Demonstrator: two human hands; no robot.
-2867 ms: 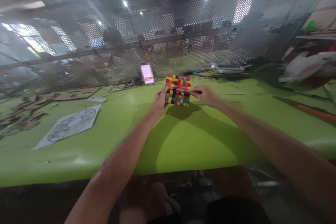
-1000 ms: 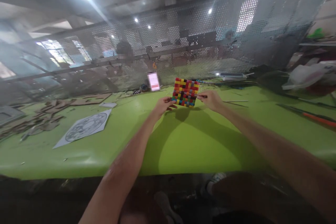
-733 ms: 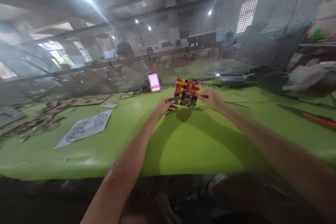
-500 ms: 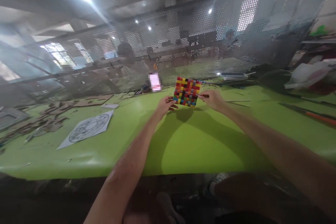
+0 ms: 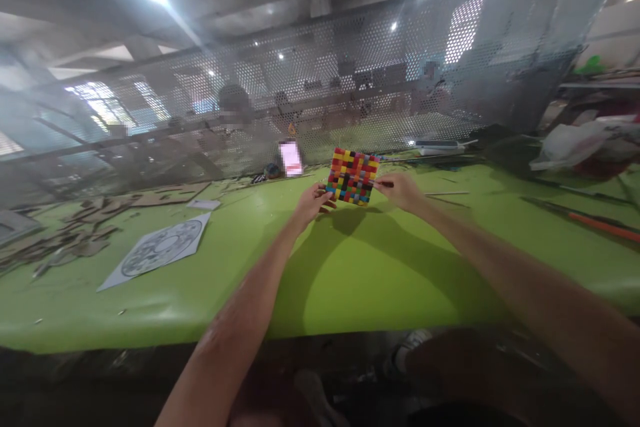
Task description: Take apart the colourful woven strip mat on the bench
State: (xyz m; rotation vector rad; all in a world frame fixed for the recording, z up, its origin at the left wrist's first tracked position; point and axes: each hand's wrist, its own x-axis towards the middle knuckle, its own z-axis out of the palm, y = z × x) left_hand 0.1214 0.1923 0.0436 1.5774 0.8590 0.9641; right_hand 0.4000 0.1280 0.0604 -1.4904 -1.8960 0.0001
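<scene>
Holding multicolored checkered square (image 5: 353,177) tilted up over green desk (image 5: 345,287). Left hand (image 5: 314,203) pinching its lower left edge; right hand (image 5: 401,191) pinching thin dark item (image 5: 384,184) at right edge, details too small. Ring-patterned sheet (image 5: 163,243) flat, left.

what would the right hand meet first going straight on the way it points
Most likely the woven square: the right hand points at its right edge, though any gap is hard to judge.
</scene>
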